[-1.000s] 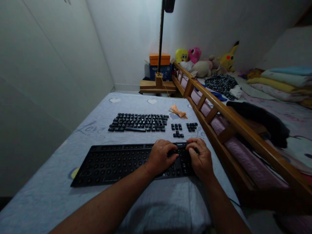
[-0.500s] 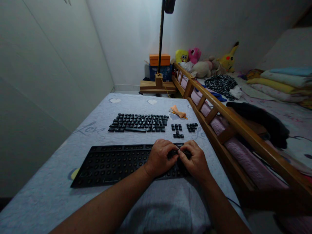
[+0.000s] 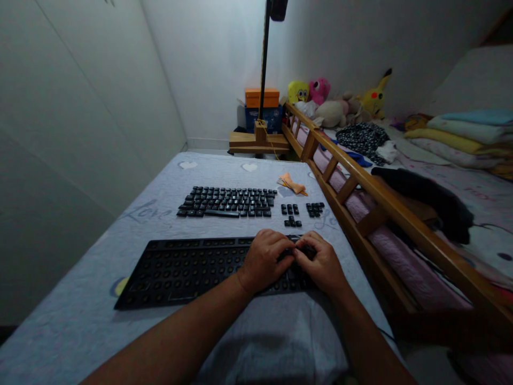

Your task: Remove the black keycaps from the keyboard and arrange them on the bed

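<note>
A black keyboard base (image 3: 188,267) without keycaps lies across the cloth-covered surface in front of me. Over its right part, my left hand (image 3: 267,256) and my right hand (image 3: 320,260) meet with thumbs and fingertips pinched together. Whatever is between the fingertips is too small and hidden to name. Beyond the base, loose black keycaps (image 3: 228,202) lie in keyboard-like rows. Smaller groups sit to the right: some keycaps (image 3: 289,209) behind an arrow-shaped cluster (image 3: 293,222), and another group (image 3: 315,209) near the edge.
An orange cloth piece (image 3: 294,184) lies behind the keycaps. A wooden rail (image 3: 360,187) runs along the right side, with a bed, folded blankets (image 3: 460,133) and plush toys beyond. A stand with a wooden base (image 3: 259,140) and boxes (image 3: 262,98) are at the back.
My fingertips have shifted very slightly over the right part of the keyboard base. The keycap groups look unchanged.
</note>
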Action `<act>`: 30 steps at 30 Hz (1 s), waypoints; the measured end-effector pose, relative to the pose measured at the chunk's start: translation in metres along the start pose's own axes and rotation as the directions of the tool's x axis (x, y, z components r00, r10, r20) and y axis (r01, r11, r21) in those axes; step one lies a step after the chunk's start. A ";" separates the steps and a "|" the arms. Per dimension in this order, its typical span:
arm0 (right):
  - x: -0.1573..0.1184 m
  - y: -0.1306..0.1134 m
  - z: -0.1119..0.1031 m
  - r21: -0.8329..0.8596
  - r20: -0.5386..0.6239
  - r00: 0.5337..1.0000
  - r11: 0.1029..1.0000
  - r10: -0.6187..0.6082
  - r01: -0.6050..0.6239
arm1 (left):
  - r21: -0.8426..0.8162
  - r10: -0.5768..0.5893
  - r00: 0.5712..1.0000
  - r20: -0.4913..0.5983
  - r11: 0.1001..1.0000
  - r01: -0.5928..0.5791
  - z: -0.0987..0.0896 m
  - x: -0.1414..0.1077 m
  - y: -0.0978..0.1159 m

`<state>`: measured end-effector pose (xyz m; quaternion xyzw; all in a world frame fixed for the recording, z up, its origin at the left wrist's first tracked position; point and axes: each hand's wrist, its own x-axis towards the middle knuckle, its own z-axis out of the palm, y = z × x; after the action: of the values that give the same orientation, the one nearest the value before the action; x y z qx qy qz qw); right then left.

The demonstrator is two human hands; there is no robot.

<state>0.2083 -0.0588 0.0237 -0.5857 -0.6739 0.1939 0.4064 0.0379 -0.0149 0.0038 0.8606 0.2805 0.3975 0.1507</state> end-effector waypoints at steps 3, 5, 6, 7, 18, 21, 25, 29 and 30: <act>0.006 0.003 -0.011 -0.019 -0.034 0.998 0.999 0.047 -0.047 | -0.007 -0.014 1.000 -0.001 1.000 0.014 0.000 0.000 0.000; 0.015 0.008 -0.023 -0.032 -0.075 0.992 0.995 0.097 -0.099 | -0.009 -0.025 1.000 0.011 1.000 0.026 0.000 -0.001 -0.001; 0.021 0.012 -0.029 -0.039 -0.097 0.986 0.990 0.133 -0.137 | -0.011 -0.028 0.999 0.020 1.000 0.028 0.000 -0.001 -0.001; 0.029 0.017 -0.035 -0.050 -0.124 0.975 0.980 0.183 -0.190 | -0.014 -0.028 0.999 0.026 1.000 0.028 0.000 -0.001 -0.001; 0.089 0.094 -0.053 -0.471 -0.282 0.902 0.772 0.326 -0.427 | -0.047 -0.030 0.999 0.040 0.998 0.032 0.001 -0.001 -0.002; 0.086 0.104 -0.045 -0.523 -0.284 0.895 0.727 0.344 -0.446 | -0.054 -0.035 0.998 0.049 0.998 0.038 0.001 -0.001 -0.002; 0.082 0.111 -0.041 -0.582 -0.267 0.906 0.695 0.328 -0.423 | -0.061 -0.031 0.998 0.048 0.998 0.034 0.002 -0.001 -0.002; 0.080 0.114 -0.041 -0.614 -0.245 0.920 0.686 0.305 -0.391 | -0.071 -0.034 0.998 0.056 0.997 0.038 0.002 -0.001 -0.002; 0.079 0.115 -0.041 -0.618 -0.239 0.923 0.686 0.301 -0.384 | -0.071 -0.035 0.998 0.061 0.997 0.040 0.002 -0.001 -0.002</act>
<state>0.3142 0.0347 -0.0114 -0.8159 -0.5518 -0.0166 0.1717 0.0375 -0.0140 0.0008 0.8606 0.2774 0.3786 0.1976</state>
